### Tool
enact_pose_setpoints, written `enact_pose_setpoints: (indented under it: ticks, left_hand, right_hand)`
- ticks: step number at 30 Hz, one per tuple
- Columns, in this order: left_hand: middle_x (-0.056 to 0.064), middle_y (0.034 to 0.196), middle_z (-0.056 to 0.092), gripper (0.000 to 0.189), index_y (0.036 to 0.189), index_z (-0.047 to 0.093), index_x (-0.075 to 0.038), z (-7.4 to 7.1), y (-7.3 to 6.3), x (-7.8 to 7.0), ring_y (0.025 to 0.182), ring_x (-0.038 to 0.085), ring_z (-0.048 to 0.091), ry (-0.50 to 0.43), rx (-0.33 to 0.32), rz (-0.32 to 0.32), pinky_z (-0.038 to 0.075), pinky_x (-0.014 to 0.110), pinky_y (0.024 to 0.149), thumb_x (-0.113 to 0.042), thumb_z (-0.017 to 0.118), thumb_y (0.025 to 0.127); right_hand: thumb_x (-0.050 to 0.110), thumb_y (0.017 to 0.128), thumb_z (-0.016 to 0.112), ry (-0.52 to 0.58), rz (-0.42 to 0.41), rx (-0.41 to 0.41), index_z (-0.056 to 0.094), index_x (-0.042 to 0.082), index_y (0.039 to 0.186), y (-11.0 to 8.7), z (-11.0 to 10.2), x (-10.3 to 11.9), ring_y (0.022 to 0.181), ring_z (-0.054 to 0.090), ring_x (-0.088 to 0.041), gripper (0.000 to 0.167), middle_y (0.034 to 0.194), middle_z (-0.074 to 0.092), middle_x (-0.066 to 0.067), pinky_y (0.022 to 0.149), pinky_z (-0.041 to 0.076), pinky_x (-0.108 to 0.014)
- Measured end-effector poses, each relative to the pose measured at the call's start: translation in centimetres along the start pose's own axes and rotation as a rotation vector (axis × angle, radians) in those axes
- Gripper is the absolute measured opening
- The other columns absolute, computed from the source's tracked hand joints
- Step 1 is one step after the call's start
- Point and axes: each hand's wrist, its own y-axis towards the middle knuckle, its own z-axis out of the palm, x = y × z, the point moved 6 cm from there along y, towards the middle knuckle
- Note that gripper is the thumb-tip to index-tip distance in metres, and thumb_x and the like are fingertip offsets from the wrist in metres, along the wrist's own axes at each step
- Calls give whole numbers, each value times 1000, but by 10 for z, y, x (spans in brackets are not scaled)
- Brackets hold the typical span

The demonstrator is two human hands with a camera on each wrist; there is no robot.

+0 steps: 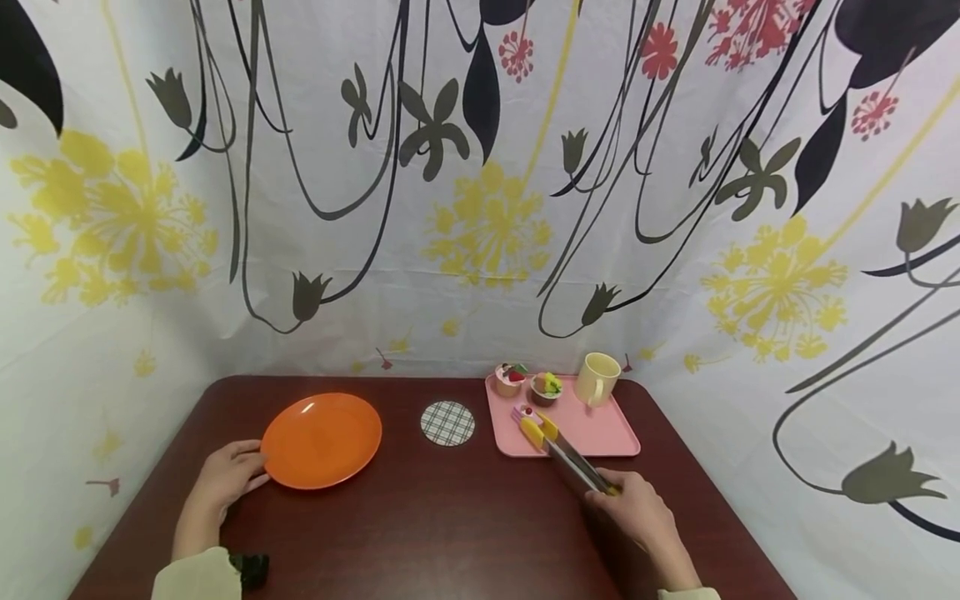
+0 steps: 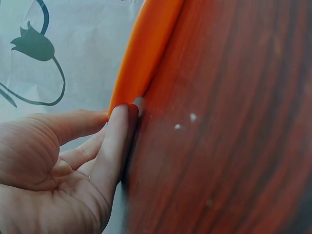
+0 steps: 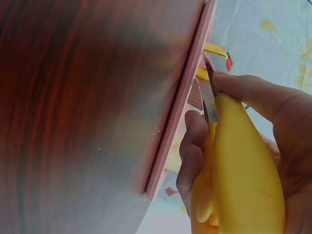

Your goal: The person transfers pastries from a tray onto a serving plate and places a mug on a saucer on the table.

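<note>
At the left of the table, my left hand [image 1: 228, 473] holds the near-left rim of a round orange plate [image 1: 322, 440]. In the left wrist view, its thumb and fingertips [image 2: 119, 117] meet at the rim of the plate [image 2: 141, 53]. My right hand [image 1: 637, 510] grips a pair of tongs [image 1: 573, 462] with yellow handles and yellow tips. The tong tips reach over the pink tray [image 1: 611, 433], around a small cupcake [image 1: 528, 412] with a pink case and a red topping. Whether they squeeze it, I cannot tell. In the right wrist view, the yellow handle [image 3: 246, 170] fills the palm.
On the tray's far side stand two more cupcakes, one with a red berry [image 1: 510, 380] and one with yellow fruit [image 1: 546, 387], beside a pale yellow mug [image 1: 597, 379]. A round checked coaster [image 1: 447, 423] lies between plate and tray. A patterned curtain [image 1: 480, 317] hangs behind the table.
</note>
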Motion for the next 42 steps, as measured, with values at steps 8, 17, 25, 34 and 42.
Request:
enact_pose_setpoints:
  ticks: [8, 17, 25, 34, 42]
  left_hand:
    - [42, 160, 38, 67, 163, 22, 15, -3, -3, 2, 118, 18, 71, -9, -17, -11, 66, 28, 93, -22, 50, 115]
    - [41, 161, 37, 67, 164, 22, 14, -3, -3, 1, 118, 18, 71, -27, -31, -22, 66, 30, 95, -23, 51, 115]
    - [41, 162, 36, 67, 164, 23, 14, -4, -5, -3, 116, 17, 71, -31, -44, -33, 66, 28, 93, -21, 52, 114]
    - [41, 160, 39, 66, 163, 24, 14, 0, -3, -3, 124, 27, 69, -11, -54, -14, 66, 29, 94, -21, 51, 114]
    - [40, 158, 44, 64, 162, 28, 14, 2, -2, -2, 111, 14, 70, 1, -63, 2, 66, 25, 89, -24, 50, 115]
  right_hand:
    - [42, 92, 83, 12, -18, -6, 76, 28, 137, 0, -1, 2, 80, 56, -20, 48, 92, 67, 4, 62, 39, -37]
    - [43, 93, 83, 21, -12, 10, 75, 25, 139, 1, 0, -1, 82, 56, -20, 50, 94, 68, 3, 64, 40, -37]
    - [39, 95, 82, 48, -33, 1, 74, 27, 139, 1, -1, 5, 77, 54, -19, 47, 85, 61, 2, 62, 36, -36]
    - [41, 97, 80, 56, -68, -24, 73, 27, 142, -6, -7, 16, 75, 51, -19, 48, 76, 51, 3, 60, 35, -35]
    - [43, 97, 80, 70, -63, -21, 71, 21, 145, -5, -4, 26, 79, 55, -20, 54, 87, 64, 2, 62, 38, -35]
